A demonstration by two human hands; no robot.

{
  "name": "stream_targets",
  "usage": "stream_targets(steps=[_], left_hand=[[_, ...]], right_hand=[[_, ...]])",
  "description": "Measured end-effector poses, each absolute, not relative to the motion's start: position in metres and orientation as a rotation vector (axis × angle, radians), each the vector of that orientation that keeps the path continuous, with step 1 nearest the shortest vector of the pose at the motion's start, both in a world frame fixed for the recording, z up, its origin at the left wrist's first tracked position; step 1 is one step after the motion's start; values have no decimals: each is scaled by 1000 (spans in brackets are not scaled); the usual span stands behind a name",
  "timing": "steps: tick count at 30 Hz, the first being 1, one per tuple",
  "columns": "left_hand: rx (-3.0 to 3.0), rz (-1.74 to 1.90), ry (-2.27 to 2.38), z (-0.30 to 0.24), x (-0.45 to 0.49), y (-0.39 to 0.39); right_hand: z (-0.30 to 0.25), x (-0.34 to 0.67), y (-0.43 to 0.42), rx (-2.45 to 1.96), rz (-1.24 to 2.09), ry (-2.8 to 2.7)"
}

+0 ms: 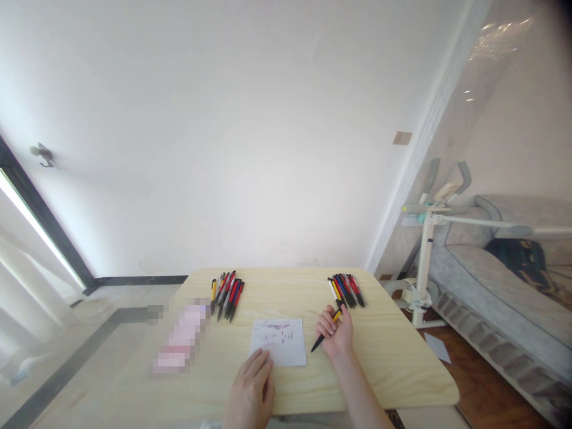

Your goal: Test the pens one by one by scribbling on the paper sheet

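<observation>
A yellow and black pen [317,342] is gripped in my right hand [338,333], its dark tip pointing down and left. That tip is apart from the white paper [290,356], just off its right edge. Rows of small red and dark marks cover the upper part of the sheet. My left hand [254,384] lies flat with its fingertips on the paper's lower left corner, holding nothing. Beyond my right hand lies a group of pens [346,291] in several colours. Another group of pens [229,296] lies at the back left of the table.
A pixelated pink patch [181,339] covers something on the left of the wooden table [384,363]. A white wall [268,149] rises behind the table. To the right stand a white exercise machine [426,262] and a grey sofa [487,268].
</observation>
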State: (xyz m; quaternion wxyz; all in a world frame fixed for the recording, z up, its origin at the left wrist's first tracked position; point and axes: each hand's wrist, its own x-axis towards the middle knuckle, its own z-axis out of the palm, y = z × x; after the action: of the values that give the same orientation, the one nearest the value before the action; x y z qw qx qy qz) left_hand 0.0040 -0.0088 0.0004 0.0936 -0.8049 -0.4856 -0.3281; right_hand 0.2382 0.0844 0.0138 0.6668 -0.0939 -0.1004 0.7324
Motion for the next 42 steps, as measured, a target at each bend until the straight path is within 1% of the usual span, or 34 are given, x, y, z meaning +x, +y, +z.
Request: stream_targets(steps=[5, 15, 37, 42], left_hand=[[-2394, -945, -1419, 0, 2, -9], [-2399, -1020, -1452, -2, 3, -9], [-2407, -946, -1452, 0, 3, -10], [-2402, -982, -1481, 4, 4, -11]], right_hand=[[12, 239, 85, -200, 1654, -226], [11, 240, 85, -206, 1650, -235], [11, 240, 86, -212, 1650, -221], [12, 240, 86, -228, 1639, -234]])
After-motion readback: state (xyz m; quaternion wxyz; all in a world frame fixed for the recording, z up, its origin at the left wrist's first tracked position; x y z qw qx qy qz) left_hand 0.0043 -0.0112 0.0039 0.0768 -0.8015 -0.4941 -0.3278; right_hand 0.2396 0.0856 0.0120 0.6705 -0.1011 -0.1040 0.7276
